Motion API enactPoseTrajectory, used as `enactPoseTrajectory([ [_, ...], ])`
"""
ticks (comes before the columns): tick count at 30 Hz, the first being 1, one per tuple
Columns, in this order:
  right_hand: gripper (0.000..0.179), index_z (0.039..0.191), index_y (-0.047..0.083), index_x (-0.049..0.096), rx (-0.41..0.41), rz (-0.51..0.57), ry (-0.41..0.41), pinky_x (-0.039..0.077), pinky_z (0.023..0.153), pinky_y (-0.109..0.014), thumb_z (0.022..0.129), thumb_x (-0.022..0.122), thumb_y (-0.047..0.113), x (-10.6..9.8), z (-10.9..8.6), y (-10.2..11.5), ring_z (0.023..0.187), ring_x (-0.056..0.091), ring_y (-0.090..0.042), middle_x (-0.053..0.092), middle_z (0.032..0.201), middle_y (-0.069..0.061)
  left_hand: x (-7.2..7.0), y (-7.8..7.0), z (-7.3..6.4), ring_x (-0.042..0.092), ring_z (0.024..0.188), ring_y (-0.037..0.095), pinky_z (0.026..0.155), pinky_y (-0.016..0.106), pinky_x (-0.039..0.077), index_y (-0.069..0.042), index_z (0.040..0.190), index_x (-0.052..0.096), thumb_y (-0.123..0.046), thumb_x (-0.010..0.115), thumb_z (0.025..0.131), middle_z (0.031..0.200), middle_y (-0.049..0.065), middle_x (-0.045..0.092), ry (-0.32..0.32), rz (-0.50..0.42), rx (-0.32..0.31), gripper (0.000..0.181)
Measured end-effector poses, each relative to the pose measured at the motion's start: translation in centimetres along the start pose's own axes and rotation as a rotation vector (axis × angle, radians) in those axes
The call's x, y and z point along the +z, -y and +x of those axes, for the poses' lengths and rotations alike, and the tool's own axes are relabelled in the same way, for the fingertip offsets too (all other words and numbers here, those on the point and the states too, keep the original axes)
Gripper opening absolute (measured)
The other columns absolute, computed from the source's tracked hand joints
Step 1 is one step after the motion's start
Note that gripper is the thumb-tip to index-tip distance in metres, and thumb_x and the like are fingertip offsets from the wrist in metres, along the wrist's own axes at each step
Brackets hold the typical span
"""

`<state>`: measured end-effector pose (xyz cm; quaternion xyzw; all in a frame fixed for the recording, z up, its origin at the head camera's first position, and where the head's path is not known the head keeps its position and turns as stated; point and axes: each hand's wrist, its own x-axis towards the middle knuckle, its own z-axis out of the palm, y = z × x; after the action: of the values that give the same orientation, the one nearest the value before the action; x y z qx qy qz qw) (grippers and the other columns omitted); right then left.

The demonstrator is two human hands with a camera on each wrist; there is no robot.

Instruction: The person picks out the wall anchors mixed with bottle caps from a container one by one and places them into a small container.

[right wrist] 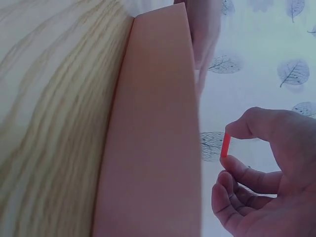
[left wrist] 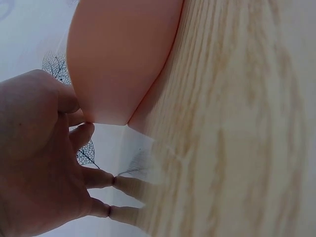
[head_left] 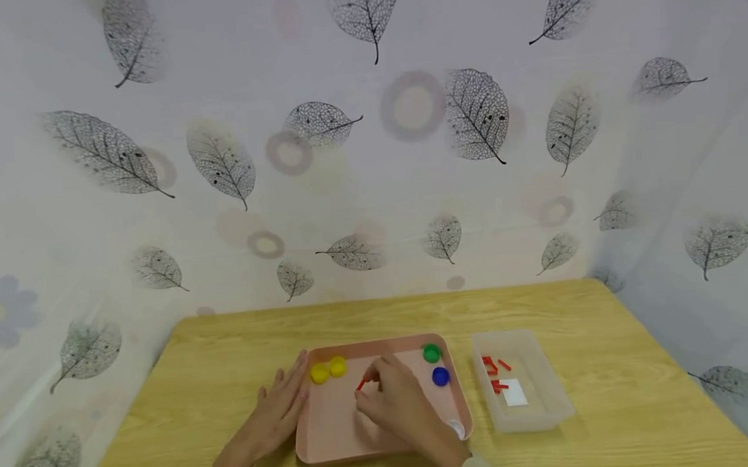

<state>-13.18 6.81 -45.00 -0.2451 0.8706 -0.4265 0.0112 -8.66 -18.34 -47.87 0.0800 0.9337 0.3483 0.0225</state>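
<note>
A small red stick [right wrist: 226, 144] is pinched between the thumb and index finger of my right hand [head_left: 393, 398], over the middle of a pink tray [head_left: 331, 436]. My left hand [head_left: 275, 419] rests against the tray's left side with its fingers extended; the left wrist view shows the fingertips at the tray wall and the wooden table. Two yellow round caps [head_left: 328, 369] lie in the tray's back left corner. Along its right side are a green cap [head_left: 431, 353], a blue cap [head_left: 440, 376] and a clear or white round piece [head_left: 457, 428], partly hidden by my right wrist.
Right of the tray stands a translucent plastic box [head_left: 547, 387]. Several red sticks [head_left: 490, 366] and a white square [head_left: 514, 393] lie in it. Both containers stand on a wooden table [head_left: 621, 390], with a leaf-patterned cloth [head_left: 371, 191] behind and at the sides.
</note>
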Motion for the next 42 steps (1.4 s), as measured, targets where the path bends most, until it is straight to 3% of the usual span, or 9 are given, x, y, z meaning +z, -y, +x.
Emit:
enactPoseTrajectory([
  [7, 0.017, 0.095, 0.011, 0.066, -0.033, -0.004, -0.035, 0.050, 0.067, -0.021, 0.086, 0.080, 0.016, -2.4, -1.0, 0.1, 0.080, 0.054, -0.010, 0.058, 0.093, 0.005, -0.4, 0.0, 0.3, 0.013, 0.146, 0.061, 0.104, 0.086, -0.001, -0.012, 0.165, 0.018, -0.029, 0.035, 0.114, 0.170, 0.008, 0.013, 0.011, 0.014, -0.005, 0.057],
  [15, 0.025, 0.086, 0.022, 0.065, -0.144, -0.056, -0.196, 0.045, 0.067, -0.021, 0.079, 0.085, 0.010, -5.3, -2.4, -1.0, 0.075, 0.049, -0.007, 0.046, 0.082, 0.017, 0.2, 0.4, 0.4, 0.014, 0.145, 0.062, 0.104, 0.086, 0.000, -0.013, 0.166, 0.018, -0.028, 0.035, 0.114, 0.170, 0.009, 0.014, -0.003, 0.018, 0.006, 0.057],
  [22, 0.029, 0.089, 0.023, 0.065, -0.104, -0.002, -0.176, 0.050, 0.062, -0.022, 0.079, 0.086, 0.006, -8.0, -4.1, -2.2, 0.073, 0.052, -0.006, 0.049, 0.086, 0.016, 1.1, 0.7, -0.3, 0.014, 0.144, 0.064, 0.102, 0.087, 0.000, -0.014, 0.166, 0.019, -0.029, 0.034, 0.114, 0.170, 0.009, 0.014, 0.014, 0.003, -0.022, 0.056],
  [30, 0.036, 0.089, 0.017, 0.066, -0.240, -0.148, -0.298, 0.048, 0.057, -0.020, 0.069, 0.088, -0.004, -12.2, -4.9, -4.4, 0.070, 0.048, -0.002, 0.049, 0.085, 0.016, 0.9, 0.4, 0.3, 0.011, 0.146, 0.061, 0.104, 0.086, -0.001, -0.018, 0.166, 0.015, -0.032, 0.032, 0.114, 0.170, 0.005, 0.010, 0.042, 0.001, -0.025, 0.057],
  [37, 0.034, 0.092, 0.016, 0.068, -0.223, -0.214, -0.354, 0.047, 0.059, -0.019, 0.072, 0.087, -0.003, -15.3, -4.7, -5.9, 0.070, 0.050, -0.004, 0.049, 0.082, 0.014, 0.3, 0.2, 0.7, 0.011, 0.147, 0.059, 0.106, 0.085, -0.002, -0.017, 0.166, 0.016, -0.032, 0.034, 0.114, 0.171, 0.005, 0.011, 0.029, 0.010, -0.032, 0.057],
  [42, 0.029, 0.092, 0.015, 0.068, -0.165, -0.257, -0.329, 0.048, 0.060, -0.021, 0.075, 0.087, 0.001, -16.7, -4.6, -7.3, 0.070, 0.050, -0.003, 0.052, 0.083, 0.012, 0.1, 0.3, 0.3, 0.011, 0.146, 0.061, 0.104, 0.085, -0.002, -0.016, 0.166, 0.016, -0.031, 0.033, 0.114, 0.170, 0.006, 0.010, 0.038, 0.015, -0.038, 0.057],
])
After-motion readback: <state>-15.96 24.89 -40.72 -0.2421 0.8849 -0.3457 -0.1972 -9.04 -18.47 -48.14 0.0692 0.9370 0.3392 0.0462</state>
